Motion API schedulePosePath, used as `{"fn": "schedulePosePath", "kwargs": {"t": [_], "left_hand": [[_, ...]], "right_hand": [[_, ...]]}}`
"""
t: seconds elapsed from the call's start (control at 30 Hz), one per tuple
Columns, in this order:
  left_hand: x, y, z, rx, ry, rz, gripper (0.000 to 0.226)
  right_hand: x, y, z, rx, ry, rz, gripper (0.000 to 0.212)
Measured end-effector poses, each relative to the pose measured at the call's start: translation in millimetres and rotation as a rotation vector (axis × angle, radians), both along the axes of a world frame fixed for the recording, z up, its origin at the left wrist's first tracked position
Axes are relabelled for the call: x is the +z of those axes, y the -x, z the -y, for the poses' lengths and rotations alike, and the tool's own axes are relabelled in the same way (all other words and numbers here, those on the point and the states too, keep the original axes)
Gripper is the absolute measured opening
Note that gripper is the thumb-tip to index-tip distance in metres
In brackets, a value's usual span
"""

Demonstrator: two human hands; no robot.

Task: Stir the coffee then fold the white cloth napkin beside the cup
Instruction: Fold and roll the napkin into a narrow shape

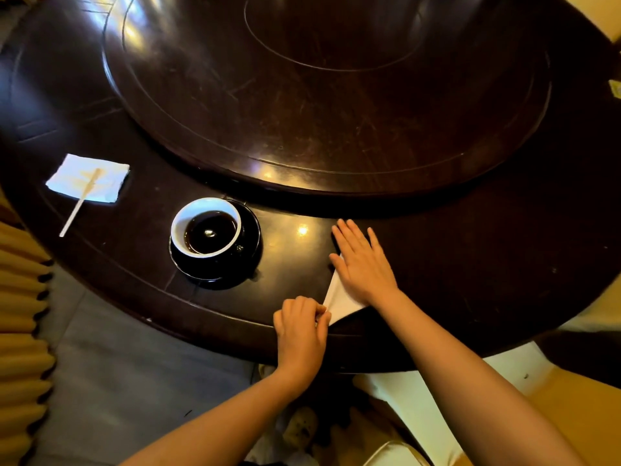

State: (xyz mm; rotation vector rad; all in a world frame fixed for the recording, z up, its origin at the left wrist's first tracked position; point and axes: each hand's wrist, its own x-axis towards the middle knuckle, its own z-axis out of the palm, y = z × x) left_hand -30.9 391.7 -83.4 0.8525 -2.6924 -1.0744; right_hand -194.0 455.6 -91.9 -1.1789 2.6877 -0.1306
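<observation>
Dark polished round wooden bench point(470, 264), napkin fold under way near its front edge.

White cloth napkin point(339, 297) is pressed flat under the open right hand point(364, 264), apparently to set a crease, while a corner is pinched by the closed left hand point(300, 326) fingers point(319, 316). Beside it, clear of both hands, the white-lined black coffee cup point(206, 227) sits; the pale wooden stirrer point(80, 203) is parked on a paper square point(111, 176).
</observation>
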Motion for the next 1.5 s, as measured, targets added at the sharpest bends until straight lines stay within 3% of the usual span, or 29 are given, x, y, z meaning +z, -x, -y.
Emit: {"fn": "schedulePosePath", "kwargs": {"t": [0.2,0.37,0.43,0.5,0.57,0.67,0.77,0.87,1.0,1.17,1.3,1.5], "left_hand": [[2.9,-0.1,0.4,-0.019,0.006,0.018,0.009],[6.6,1.3,0.5,-0.039,0.064,0.045,0.009],[8.7,2.1,-0.8,-0.04,0.093,0.062,0.011],[10.2,3.1,-2.6,-0.037,0.111,0.073,0.013],[12.6,4.2,-3.0,-0.037,0.137,0.11,0.015],[13.0,3.4,0.8,-0.039,0.162,0.094,0.017],[10.8,-2.8,8.4,-0.142,0.187,-0.061,0.027],[5.1,-13.7,17.8,-0.223,0.201,-0.109,0.04],[3.2,-22.8,34.2,-0.111,0.163,-0.109,0.024],[7.4,-35.7,57.2,-0.054,0.224,-0.142,0.014],[6.0,-43.4,67.3,0.049,0.158,-0.132,0.027],[4.1,-46.9,73.2,0.12,0.116,-0.101,0.028]], "right_hand": [[-1.8,20.1,-5.3,-0.227,0.059,0.028,0.06],[14.8,19.0,-18.3,-0.458,0.101,-0.129,0.042],[23.1,15.3,-25.7,-0.566,0.171,0.017,0.035],[31.5,13.8,-29.4,-0.669,0.22,0.306,0.032],[39.4,15.2,-27.8,-0.669,0.14,0.514,0.027],[52.5,18.7,-20.7,-0.652,0.112,0.655,0.016],[64.3,20.1,-10.4,-0.677,0.175,0.767,0.031],[77.7,15.4,12.0,-0.621,0.202,0.793,0.029],[86.0,8.0,49.9,-0.572,0.237,0.74,0.056],[90.1,-1.3,89.9,-0.451,0.133,0.651,0.033],[85.0,-7.0,116.1,-0.454,0.137,0.624,0.043],[75.6,-13.2,127.4,-0.519,0.216,0.615,0.028]]}}
